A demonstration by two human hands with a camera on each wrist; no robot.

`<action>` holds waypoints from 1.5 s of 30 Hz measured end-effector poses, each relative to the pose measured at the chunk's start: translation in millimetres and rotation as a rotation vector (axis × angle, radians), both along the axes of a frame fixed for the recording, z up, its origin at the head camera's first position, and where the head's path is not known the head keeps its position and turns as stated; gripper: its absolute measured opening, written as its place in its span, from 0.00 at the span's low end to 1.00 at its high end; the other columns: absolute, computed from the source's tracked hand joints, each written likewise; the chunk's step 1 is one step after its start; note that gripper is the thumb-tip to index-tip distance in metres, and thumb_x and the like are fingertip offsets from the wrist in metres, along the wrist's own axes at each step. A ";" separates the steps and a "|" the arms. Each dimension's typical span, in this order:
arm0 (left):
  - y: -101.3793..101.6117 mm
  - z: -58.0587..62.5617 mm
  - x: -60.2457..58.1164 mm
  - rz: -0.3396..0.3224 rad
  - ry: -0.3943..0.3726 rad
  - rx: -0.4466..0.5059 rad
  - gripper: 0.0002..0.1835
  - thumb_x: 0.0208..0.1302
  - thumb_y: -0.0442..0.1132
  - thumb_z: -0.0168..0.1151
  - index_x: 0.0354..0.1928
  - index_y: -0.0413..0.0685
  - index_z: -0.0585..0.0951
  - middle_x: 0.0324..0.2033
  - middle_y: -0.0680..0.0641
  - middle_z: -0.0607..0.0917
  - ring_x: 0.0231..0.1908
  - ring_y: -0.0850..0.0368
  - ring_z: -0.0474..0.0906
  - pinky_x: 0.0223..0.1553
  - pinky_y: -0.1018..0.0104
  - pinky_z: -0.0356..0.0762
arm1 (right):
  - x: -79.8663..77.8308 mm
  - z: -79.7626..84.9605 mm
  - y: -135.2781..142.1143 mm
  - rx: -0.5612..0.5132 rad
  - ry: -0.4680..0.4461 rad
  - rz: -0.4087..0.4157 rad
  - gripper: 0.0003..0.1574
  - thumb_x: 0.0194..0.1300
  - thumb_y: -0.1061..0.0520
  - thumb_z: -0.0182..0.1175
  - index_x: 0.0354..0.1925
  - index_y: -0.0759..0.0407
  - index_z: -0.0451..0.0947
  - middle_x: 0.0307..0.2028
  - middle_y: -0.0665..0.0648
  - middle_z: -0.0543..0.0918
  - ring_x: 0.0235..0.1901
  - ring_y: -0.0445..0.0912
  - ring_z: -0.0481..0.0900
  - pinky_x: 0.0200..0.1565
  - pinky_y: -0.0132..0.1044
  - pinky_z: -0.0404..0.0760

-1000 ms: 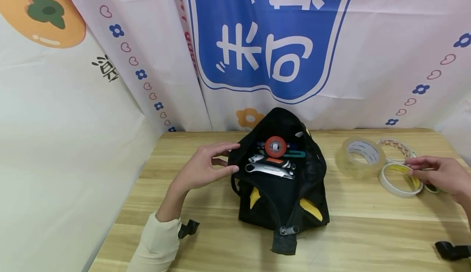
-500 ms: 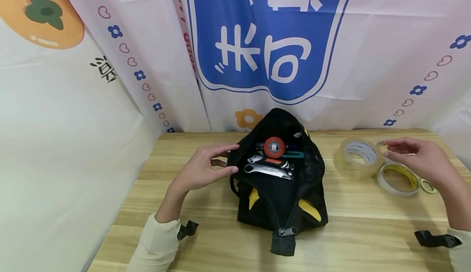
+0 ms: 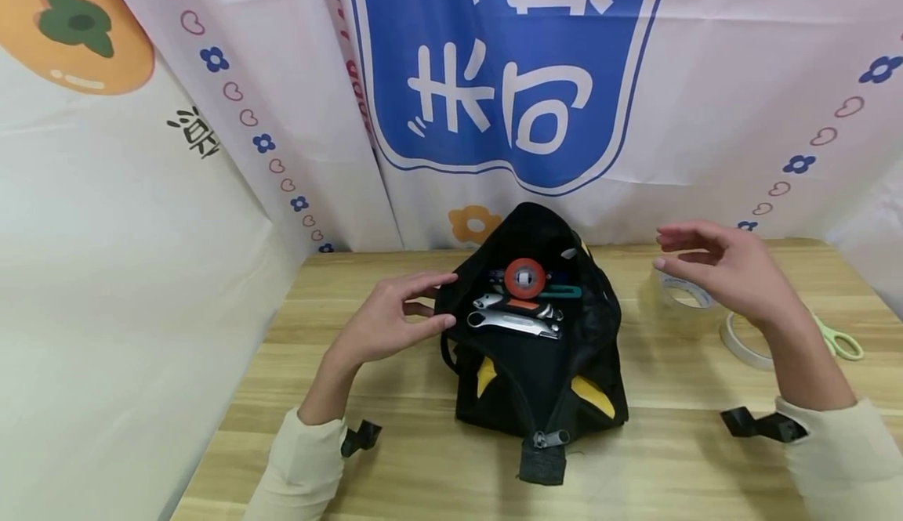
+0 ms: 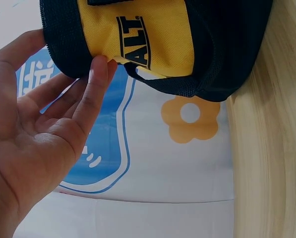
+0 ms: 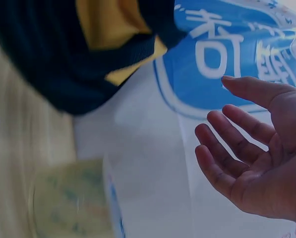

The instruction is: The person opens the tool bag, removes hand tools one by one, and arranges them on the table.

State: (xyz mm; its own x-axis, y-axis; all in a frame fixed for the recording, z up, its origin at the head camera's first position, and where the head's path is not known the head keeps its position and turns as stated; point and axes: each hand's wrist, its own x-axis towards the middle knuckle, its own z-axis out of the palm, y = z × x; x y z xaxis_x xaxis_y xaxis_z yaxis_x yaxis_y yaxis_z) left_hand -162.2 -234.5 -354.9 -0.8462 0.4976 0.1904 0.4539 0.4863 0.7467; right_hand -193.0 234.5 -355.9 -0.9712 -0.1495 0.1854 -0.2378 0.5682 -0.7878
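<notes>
My left hand (image 3: pixel 388 317) holds the left rim of an unzipped black and yellow tool bag (image 3: pixel 487 415) between thumb and fingers. In the left wrist view the fingertips press the bag's yellow outer side (image 4: pixel 162 39). Inside the bag lie a silver wrench (image 3: pixel 511 323), a black and orange tool (image 3: pixel 522 307), a red tape roll (image 3: pixel 524 278) and a teal-handled item (image 3: pixel 562 292). Loosely bent and holding nothing, my right hand (image 3: pixel 727 270) hovers over a wide clear tape roll (image 3: pixel 680 317), partly covering it in the head view.
Right of the clear roll sits a narrower white tape roll (image 3: pixel 741 345), partly behind my right wrist. Green-handled scissors (image 3: pixel 843 345) lie farther right on the wooden table (image 3: pixel 677 458). A printed cloth (image 3: pixel 423 208) hangs along the table's back edge.
My right hand has moved left and up from the white tape roll to above the clear one, uncovering the scissors' handles. My left hand keeps its place on the bag's rim.
</notes>
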 end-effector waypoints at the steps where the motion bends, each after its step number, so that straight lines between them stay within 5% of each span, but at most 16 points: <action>1: 0.6 -0.4 -0.6 -0.001 0.000 0.001 0.30 0.70 0.39 0.74 0.73 0.44 0.79 0.71 0.41 0.81 0.61 0.43 0.85 0.58 0.60 0.90 | 0.5 2.3 -3.6 -0.012 -0.003 0.005 0.30 0.73 0.51 0.72 0.68 0.58 0.80 0.48 0.21 0.81 0.46 0.22 0.82 0.45 0.16 0.83; 7: 2.4 -0.9 -1.4 -0.005 0.000 0.000 0.30 0.71 0.39 0.74 0.73 0.44 0.79 0.71 0.41 0.81 0.61 0.43 0.85 0.58 0.59 0.90 | 1.7 7.4 -19.5 -0.042 -0.004 0.039 0.28 0.72 0.52 0.73 0.66 0.58 0.81 0.51 0.30 0.84 0.47 0.26 0.84 0.48 0.18 0.85; 15: 0.3 -0.8 -2.2 -0.009 -0.001 0.020 0.30 0.70 0.37 0.74 0.72 0.42 0.79 0.70 0.39 0.81 0.61 0.42 0.85 0.57 0.60 0.90 | 0.7 7.5 -28.6 -0.044 -0.001 0.072 0.28 0.72 0.53 0.73 0.66 0.58 0.81 0.61 0.60 0.86 0.50 0.26 0.83 0.52 0.15 0.81; 23: -0.5 -2.8 -2.8 -0.013 -0.009 0.018 0.30 0.70 0.36 0.74 0.73 0.42 0.79 0.71 0.39 0.81 0.59 0.42 0.87 0.58 0.59 0.90 | 3.9 5.1 -34.2 -0.038 -0.001 0.110 0.31 0.71 0.54 0.74 0.68 0.58 0.80 0.61 0.61 0.85 0.52 0.29 0.82 0.54 0.17 0.81; 30: -2.1 -0.8 -5.3 -0.004 -0.008 0.012 0.30 0.70 0.37 0.74 0.72 0.43 0.79 0.70 0.40 0.82 0.61 0.42 0.85 0.58 0.58 0.89 | 6.0 6.4 -37.2 -0.064 0.037 0.136 0.29 0.71 0.56 0.74 0.67 0.56 0.81 0.59 0.50 0.86 0.55 0.34 0.83 0.55 0.18 0.81; 45: -3.0 0.1 -6.0 0.006 -0.004 -0.003 0.30 0.70 0.38 0.74 0.72 0.44 0.79 0.70 0.40 0.82 0.62 0.42 0.85 0.58 0.57 0.89 | 9.0 8.5 -46.5 -0.048 0.029 0.173 0.28 0.71 0.56 0.73 0.67 0.58 0.81 0.62 0.60 0.86 0.55 0.36 0.82 0.56 0.21 0.83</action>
State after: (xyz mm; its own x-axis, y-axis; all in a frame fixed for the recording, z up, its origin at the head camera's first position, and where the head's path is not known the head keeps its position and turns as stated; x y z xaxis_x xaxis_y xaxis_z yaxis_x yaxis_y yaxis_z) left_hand -168.2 -237.5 -354.7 -0.8499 0.4932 0.1854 0.4478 0.4908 0.7473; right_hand -184.1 188.0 -347.4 -0.9260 -0.3038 0.2241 -0.3517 0.4787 -0.8044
